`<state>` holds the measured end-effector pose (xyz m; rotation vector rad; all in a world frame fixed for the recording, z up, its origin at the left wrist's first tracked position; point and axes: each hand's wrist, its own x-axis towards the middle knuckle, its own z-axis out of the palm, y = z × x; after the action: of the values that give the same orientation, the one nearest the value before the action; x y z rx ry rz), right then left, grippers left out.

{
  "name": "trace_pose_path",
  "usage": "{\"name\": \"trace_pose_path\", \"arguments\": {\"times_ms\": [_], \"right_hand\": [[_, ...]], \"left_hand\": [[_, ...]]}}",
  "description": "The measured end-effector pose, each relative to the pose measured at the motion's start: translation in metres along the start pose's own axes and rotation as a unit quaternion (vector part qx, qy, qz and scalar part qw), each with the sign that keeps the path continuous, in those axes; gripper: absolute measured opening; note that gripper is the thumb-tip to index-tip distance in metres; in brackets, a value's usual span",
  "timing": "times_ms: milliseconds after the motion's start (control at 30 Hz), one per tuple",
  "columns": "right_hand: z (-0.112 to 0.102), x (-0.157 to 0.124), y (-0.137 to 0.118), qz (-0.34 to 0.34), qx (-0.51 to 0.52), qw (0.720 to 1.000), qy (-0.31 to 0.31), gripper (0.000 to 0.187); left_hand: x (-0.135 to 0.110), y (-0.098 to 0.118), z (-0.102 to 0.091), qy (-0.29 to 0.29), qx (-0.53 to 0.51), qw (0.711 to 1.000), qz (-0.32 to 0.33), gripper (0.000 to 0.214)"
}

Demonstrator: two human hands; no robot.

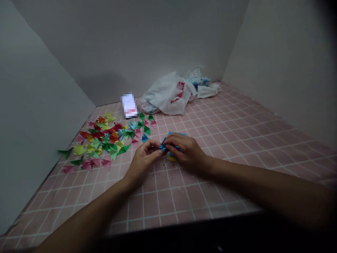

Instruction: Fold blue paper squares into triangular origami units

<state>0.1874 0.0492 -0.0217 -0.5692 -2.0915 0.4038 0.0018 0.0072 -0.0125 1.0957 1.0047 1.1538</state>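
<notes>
- In the head view, the person's left hand [144,156] pinches a small blue origami piece [162,144] between thumb and fingers.
- The right hand [188,151] grips the same piece from the other side, its fingers bent over it; the exact fold is hard to make out in the dim light.
- The piece is between the two sets of fingertips, above the pink checked tablecloth [223,126].
- Beneath the right hand, partly covered, lie blue paper [177,134] and yellow paper [172,159].
- A finished-looking blue figure [144,138] rests just beyond the left hand.
- To the left spreads a loose cluster of origami figures [113,137] in red, orange, yellow, green, pink and light blue.
- Behind the cluster is a lit smartphone [130,105], its screen pixelated.
- Right of the phone, a crumpled white plastic bag [168,93] with red print sits near the back wall [158,38].
</notes>
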Motion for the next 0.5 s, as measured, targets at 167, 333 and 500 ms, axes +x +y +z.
{"name": "trace_pose_path", "arguments": {"times_ms": [167, 333, 500], "right_hand": [[0.002, -0.0006, -0.0018, 0.002, 0.009, 1.0, 0.007, 0.014], [0.0021, -0.001, -0.0045, 0.004, 0.015, 1.0, 0.003, 0.014], [0.0012, 0.0001, -0.005, 0.044, 0.037, 0.998, 0.019, 0.015]], "left_hand": [[-0.0003, 0.0004, 0.0021, 0.009, 0.002, 1.0, -0.011, 0.019], [-0.0011, 0.0023, 0.0058, 0.016, -0.025, 0.999, -0.026, 0.024], [-0.0032, 0.0019, 0.0071, 0.016, -0.031, 0.999, -0.034, 0.026]]}}
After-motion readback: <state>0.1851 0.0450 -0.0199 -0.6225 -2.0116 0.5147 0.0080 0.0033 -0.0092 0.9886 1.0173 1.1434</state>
